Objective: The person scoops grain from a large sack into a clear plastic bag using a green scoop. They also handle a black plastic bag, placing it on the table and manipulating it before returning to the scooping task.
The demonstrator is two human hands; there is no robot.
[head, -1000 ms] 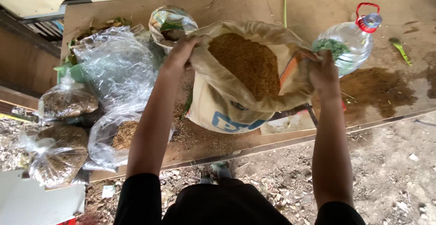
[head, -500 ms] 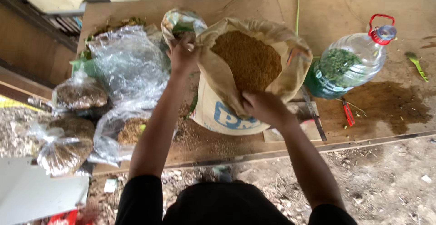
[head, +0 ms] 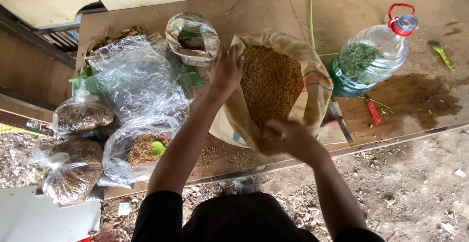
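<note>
Sack of brown grain held open at the worktop edge

Stood the tan sack (head: 312, 83) near the middle of the wooden worktop (head: 342, 7), mouth wide and brown grain (head: 271, 81) heaped to the rim. Left hand (head: 225, 71) clamped on the far-left lip of the sack, fingers curled over the fabric; right hand (head: 288, 137) closed on the near lip, blurred, so exact grip hard to tell. Best done with both lips kept taut and level, as judged, since slack on the near side would let grain run off the worktop edge onto the dirt below. Open clear bag (head: 141, 149) with a green scoop (head: 158, 148) lay just left of the sack; tied bags (head: 80, 115) further left. Big water bottle (head: 373, 59) stood right of the sack, near enough to knock.
</note>
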